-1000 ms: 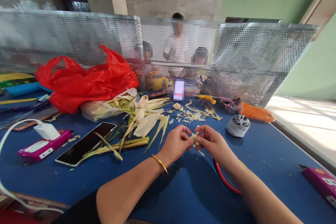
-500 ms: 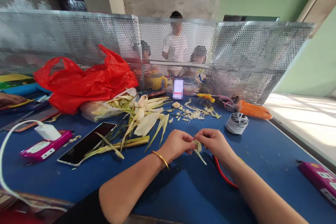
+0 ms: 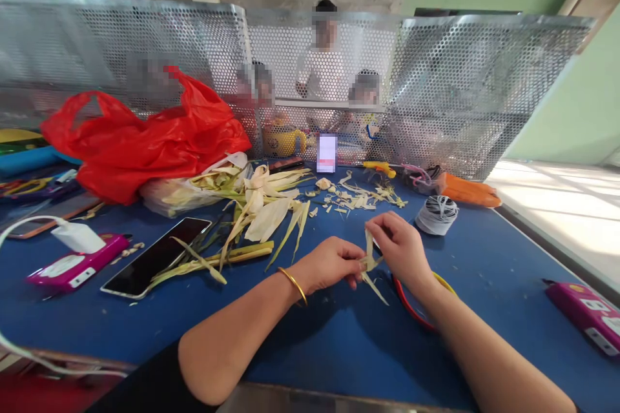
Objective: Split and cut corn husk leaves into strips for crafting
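Between my hands is a narrow strip of pale corn husk (image 3: 370, 259), bent and crossing over itself, with one thin end hanging down. My left hand (image 3: 336, 263), with a gold bangle at its wrist, pinches the husk where it crosses. Raised a little higher, my right hand (image 3: 400, 244) has thumb and fingertips closed on the strip's upper end. Under the right wrist lies a red and yellow loop-shaped thing (image 3: 411, 310), partly hidden by the forearm. Beyond my hands are a heap of dried corn husks (image 3: 266, 219) and small husk scraps (image 3: 361, 201).
On the blue table (image 3: 300, 342), a black phone (image 3: 157, 255) and purple power strip (image 3: 80, 262) lie left. A red plastic bag (image 3: 155, 142) stands behind. A yarn ball (image 3: 436, 214) and orange pouch (image 3: 469, 190) sit right. Behind a perforated metal screen (image 3: 450, 84) are several people.
My right hand has moved up and slightly right, drawing the husk's upper end away from my left hand. The whole view has shifted slightly.
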`<state>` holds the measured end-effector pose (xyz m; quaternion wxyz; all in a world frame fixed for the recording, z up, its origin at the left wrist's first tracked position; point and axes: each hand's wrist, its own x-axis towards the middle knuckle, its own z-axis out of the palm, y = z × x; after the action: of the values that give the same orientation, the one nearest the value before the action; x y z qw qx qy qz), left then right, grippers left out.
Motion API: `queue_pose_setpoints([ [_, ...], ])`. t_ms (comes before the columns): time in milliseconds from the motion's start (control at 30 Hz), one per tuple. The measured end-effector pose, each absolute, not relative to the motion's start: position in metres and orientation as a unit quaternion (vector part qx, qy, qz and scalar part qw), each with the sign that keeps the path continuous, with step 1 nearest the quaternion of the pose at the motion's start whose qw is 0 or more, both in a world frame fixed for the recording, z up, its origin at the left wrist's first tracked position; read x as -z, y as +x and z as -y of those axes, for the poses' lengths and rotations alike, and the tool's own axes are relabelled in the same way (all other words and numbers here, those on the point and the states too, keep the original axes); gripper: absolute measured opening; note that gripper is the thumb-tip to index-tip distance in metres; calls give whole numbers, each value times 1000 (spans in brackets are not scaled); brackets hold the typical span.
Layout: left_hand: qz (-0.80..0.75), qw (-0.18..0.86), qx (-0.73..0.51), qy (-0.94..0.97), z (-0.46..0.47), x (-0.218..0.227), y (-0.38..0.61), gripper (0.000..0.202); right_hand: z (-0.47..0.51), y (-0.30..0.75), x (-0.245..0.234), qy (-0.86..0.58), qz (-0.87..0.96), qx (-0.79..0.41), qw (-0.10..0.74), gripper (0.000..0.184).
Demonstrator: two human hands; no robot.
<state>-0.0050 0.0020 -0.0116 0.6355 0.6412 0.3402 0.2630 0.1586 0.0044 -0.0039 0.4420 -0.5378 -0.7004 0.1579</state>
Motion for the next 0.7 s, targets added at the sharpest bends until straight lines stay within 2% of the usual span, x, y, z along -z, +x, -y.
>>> queue_pose_setpoints([
  [100, -339, 662, -263, 615, -1, 8, -5, 21, -4, 159, 3, -544, 711, -106, 433, 25],
  [233, -359, 675, -251, 594, 2, 4, -3, 24, -5, 158, 6, -555, 716, -111, 408, 25],
  [467, -404, 587, -243, 658, 8, 19, 4, 31, -4, 151, 10, -493, 756, -146, 405, 20],
  [600, -407, 586, -241, 658, 11, 16, 7, 33, -5, 150, 13, -501, 749, -122, 416, 21],
  [700, -413, 602, -271, 627, 9, 7, 5, 29, -9, 156, 11, -527, 728, -149, 412, 23],
])
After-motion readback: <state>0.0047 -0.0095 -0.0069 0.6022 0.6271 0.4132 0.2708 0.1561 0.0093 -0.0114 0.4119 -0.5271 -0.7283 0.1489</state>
